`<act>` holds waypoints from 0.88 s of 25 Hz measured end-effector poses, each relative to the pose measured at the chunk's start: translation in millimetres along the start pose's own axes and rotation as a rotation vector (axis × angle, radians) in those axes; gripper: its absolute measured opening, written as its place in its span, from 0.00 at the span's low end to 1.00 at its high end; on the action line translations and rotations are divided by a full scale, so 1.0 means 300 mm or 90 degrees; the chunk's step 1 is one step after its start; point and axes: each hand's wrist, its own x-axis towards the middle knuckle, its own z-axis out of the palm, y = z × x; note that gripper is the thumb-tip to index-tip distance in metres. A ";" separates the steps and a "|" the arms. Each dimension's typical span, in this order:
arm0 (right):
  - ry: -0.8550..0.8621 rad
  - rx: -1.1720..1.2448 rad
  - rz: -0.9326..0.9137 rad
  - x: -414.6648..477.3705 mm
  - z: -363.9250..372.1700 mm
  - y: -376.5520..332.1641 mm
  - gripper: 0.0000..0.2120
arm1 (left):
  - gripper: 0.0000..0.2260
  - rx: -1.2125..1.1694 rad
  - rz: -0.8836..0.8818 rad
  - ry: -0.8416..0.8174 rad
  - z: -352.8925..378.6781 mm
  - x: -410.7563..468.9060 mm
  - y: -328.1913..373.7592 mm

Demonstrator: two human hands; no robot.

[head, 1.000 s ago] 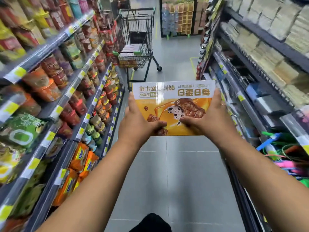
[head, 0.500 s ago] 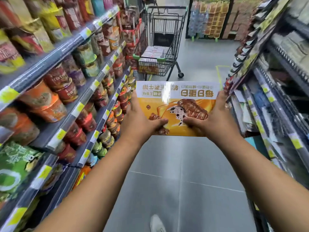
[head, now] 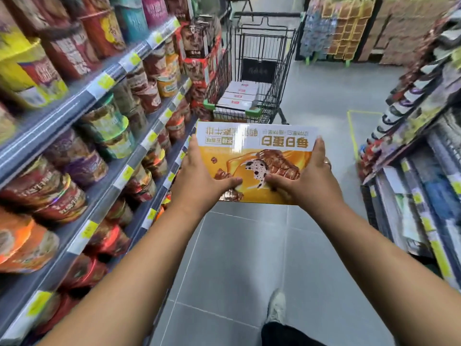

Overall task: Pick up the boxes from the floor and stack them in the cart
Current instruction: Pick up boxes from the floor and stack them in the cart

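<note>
I hold a flat yellow and white box (head: 257, 156) level in front of me, above the aisle floor. My left hand (head: 199, 181) grips its left edge with the thumb lying on top. My right hand (head: 306, 181) grips the right edge the same way. Straight ahead, just beyond the box, stands a black wire shopping cart (head: 282, 78) with green corner bumpers. Several white boxes (head: 242, 93) lie stacked flat inside its basket.
Shelves of instant noodle cups (head: 104, 126) line the left side of the aisle. Racks of packaged goods (head: 419, 151) run along the right. Grey tiled floor (head: 239, 258) lies between them, with my shoe (head: 275, 308) on it. A stacked goods display (head: 344, 26) stands beyond the cart.
I have walked forward along the aisle with the box in both hands. The cart now looks much nearer and larger, just past the box. My grip has not changed.
</note>
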 end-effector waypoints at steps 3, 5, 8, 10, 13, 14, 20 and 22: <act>-0.025 -0.005 -0.023 0.276 0.016 -0.047 0.62 | 0.58 0.000 -0.025 0.020 0.065 0.221 0.036; -0.046 -0.015 -0.044 0.435 0.045 -0.080 0.62 | 0.58 0.000 -0.058 0.023 0.095 0.358 0.035; -0.069 -0.025 -0.064 0.680 0.113 -0.127 0.61 | 0.58 -0.010 -0.088 0.032 0.149 0.588 0.018; -0.083 -0.025 -0.059 0.848 0.174 -0.156 0.60 | 0.59 -0.005 -0.102 0.031 0.186 0.756 -0.007; -0.086 -0.025 -0.049 1.079 0.248 -0.207 0.60 | 0.59 -0.014 -0.096 0.020 0.241 1.016 -0.042; -0.079 -0.023 -0.041 1.168 0.275 -0.228 0.60 | 0.59 -0.018 -0.093 0.021 0.262 1.122 -0.057; -0.057 -0.026 -0.012 1.644 0.378 -0.362 0.60 | 0.58 -0.005 -0.053 -0.017 0.324 1.668 -0.056; -0.048 -0.011 0.010 1.791 0.403 -0.381 0.60 | 0.58 0.004 -0.050 -0.040 0.355 1.832 -0.043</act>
